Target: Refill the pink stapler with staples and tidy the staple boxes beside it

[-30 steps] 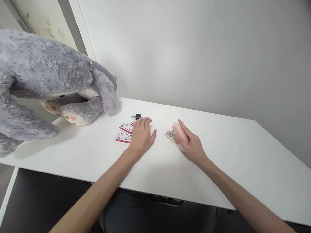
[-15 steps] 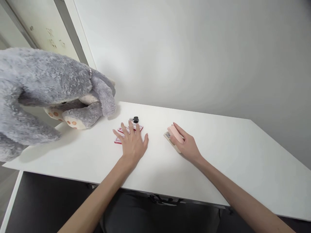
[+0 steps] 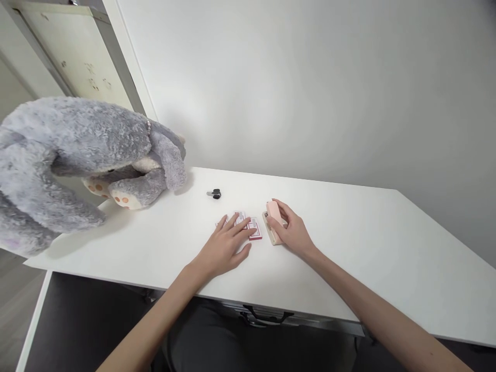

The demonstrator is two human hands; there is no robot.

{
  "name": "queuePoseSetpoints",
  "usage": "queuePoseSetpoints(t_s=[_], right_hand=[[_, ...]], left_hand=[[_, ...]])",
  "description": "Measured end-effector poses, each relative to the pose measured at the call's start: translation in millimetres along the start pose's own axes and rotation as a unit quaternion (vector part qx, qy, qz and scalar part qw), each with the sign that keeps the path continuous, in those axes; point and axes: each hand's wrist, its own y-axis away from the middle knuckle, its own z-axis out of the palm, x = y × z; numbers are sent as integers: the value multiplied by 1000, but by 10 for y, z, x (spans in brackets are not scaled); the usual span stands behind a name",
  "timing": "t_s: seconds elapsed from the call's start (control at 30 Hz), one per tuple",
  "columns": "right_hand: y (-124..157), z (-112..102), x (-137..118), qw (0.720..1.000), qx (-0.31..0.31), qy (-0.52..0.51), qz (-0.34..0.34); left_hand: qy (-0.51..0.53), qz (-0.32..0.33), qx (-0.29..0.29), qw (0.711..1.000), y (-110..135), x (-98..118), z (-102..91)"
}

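The person's left hand [image 3: 221, 249], fingers spread apart, lies over small red-and-white boxes [image 3: 253, 225]; beside it, the right hand [image 3: 294, 231] clasps a pink stapler [image 3: 274, 212].

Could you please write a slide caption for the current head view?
Left hand over red-and-white boxes, right hand holding a pink stapler on a white table.

Smooth plastic-looking pink device [image 3: 274, 211], card-like boxes [image 3: 257, 226], shaggy plush toy [image 3: 85, 132], smooth white tabletop [image 3: 349, 232]
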Motion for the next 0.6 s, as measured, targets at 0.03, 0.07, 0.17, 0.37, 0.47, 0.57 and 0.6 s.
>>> queuePoseSetpoints(t_s=[0.03, 0.07, 0.17, 0.37, 0.47, 0.57, 0.6], right_hand=[[6, 5, -7, 1000, -2, -5, -2], [14, 11, -17, 1000, -6, -11, -3], [38, 34, -40, 999, -17, -27, 1], [33, 53, -17, 998, -15, -60, 9], [23, 39, -14, 998, -13, -64, 8], [5, 19, -14, 998, -1, -56, 16], [-5, 13, -11, 998, 4, -54, 23]], left_hand=[[16, 17, -2, 1000, -3, 1, -8], [30, 28, -1, 999, -6, 1, -12], [52, 27, 26, 998, -16, -15, -7], [86, -37, 42, 995, -88, -171, 16], [131, -40, 18, 990, -138, -260, 6], [173, -52, -3, 984, -152, -308, -5], [182, -55, -6, 982, -147, -317, -8]])
